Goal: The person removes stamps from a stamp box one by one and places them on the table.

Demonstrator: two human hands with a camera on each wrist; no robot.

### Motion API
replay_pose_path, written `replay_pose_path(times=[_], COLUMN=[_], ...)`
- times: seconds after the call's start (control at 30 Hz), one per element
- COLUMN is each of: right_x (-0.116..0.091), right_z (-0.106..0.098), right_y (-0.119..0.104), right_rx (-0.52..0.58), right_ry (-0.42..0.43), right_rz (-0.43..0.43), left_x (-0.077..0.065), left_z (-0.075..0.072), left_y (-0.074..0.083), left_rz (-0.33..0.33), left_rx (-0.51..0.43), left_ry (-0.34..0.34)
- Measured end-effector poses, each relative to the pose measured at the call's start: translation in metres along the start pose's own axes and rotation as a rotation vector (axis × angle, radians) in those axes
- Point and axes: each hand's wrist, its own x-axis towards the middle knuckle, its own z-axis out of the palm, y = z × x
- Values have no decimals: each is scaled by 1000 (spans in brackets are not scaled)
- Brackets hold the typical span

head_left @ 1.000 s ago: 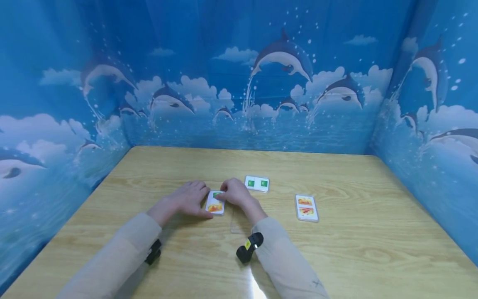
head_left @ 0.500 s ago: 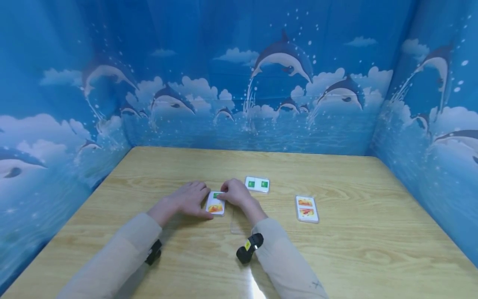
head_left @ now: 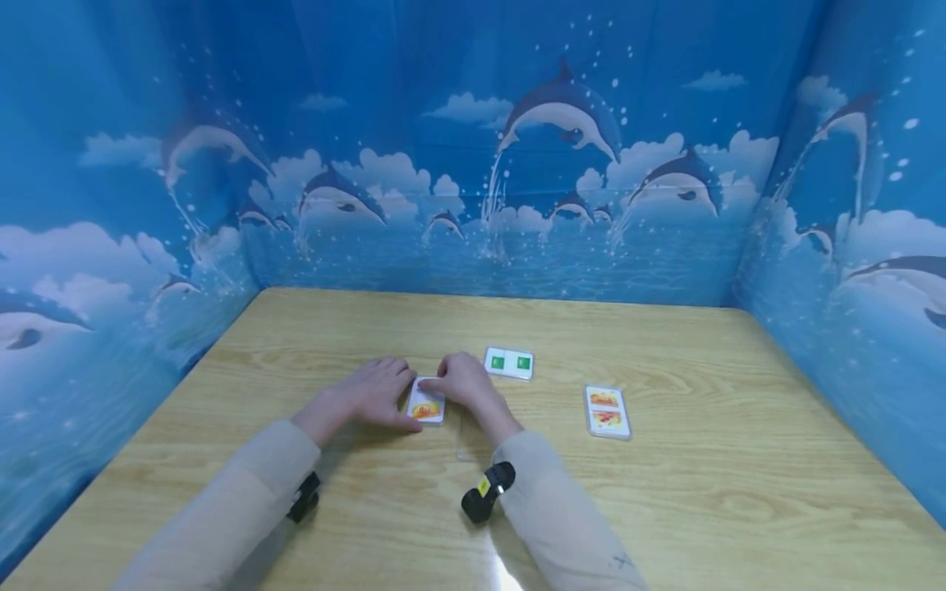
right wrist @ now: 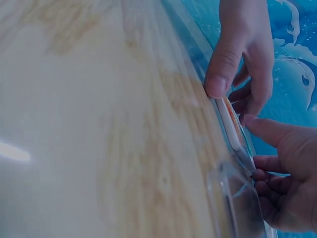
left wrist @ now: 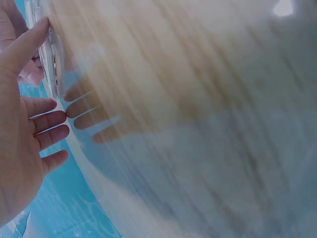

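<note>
A small clear case with white picture cards (head_left: 426, 410) lies flat on the table between both hands. An orange picture shows in its near half; the right thumb covers much of the far half. My left hand (head_left: 374, 394) holds the case from the left, thumb at the near end, forefinger near the far corner. From the right, my right hand (head_left: 467, 381) reaches over the far half, fingers curled at the edge and thumb on the card. In the right wrist view, the case (right wrist: 231, 124) appears edge-on between the left hand (right wrist: 246, 54) and right hand (right wrist: 297, 168).
A clear plastic cover (head_left: 466, 449) lies beside the right wrist. Behind the right hand is a case with two green pictures (head_left: 510, 363). Farther right lies another case with two orange-red pictures (head_left: 608, 412). Blue dolphin curtains (head_left: 473, 246) enclose the table (head_left: 702, 492).
The right thumb has slid a little left across the card's far half, and the green picture there is now out of sight. The left hand stays in place.
</note>
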Motion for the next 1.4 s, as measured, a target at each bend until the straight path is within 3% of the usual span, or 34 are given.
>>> replay_pose_path(times=[0.47,0.93,1.4], right_x=[1,2,0], right_z=[2,2,-3], right_y=[-2,-1,4], right_rx=[-67,-9,52], right_ry=[20,20,1], right_rz=[2,24,-28], left_x=[1,2,0], left_z=[1,3,2], left_y=[-1,-3,-1], left_rz=[-5,1,-2], left_rx=[-4,-1,-4], left_ry=[-10,12,9])
